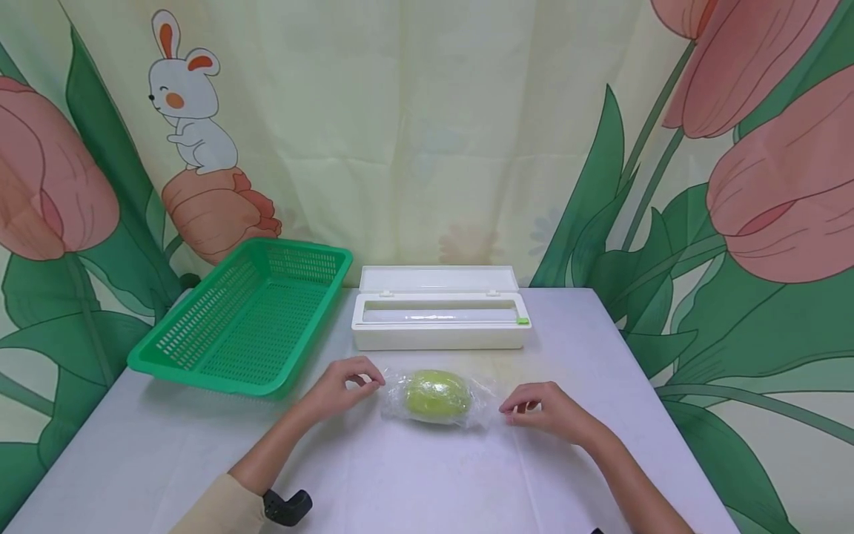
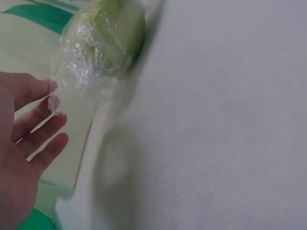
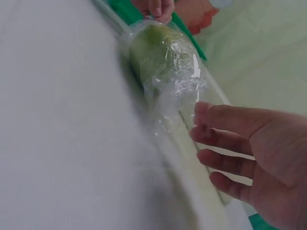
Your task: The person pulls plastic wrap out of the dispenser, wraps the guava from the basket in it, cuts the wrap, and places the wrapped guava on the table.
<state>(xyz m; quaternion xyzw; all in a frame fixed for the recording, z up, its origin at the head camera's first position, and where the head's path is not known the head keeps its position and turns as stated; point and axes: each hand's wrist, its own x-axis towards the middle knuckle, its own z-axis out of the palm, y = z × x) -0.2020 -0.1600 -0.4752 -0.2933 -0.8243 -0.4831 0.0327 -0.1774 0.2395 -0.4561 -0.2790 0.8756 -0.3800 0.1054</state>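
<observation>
An oval yellow-green fruit, wrapped in clear cling film, lies across the table in the head view. Loose film sticks out at both of its ends. My left hand pinches the left end of the film between thumb and fingertips, and in the left wrist view the film runs from those fingertips to the fruit. At the other end, my right hand has its thumb and forefinger together on the film's edge. The right wrist view shows this film crumpled and shiny beside the fingertips.
Behind the fruit stands a white cling film dispenser box with its lid raised and a green slider at its right. A green plastic basket sits at the back left. A printed curtain hangs behind the white-covered table.
</observation>
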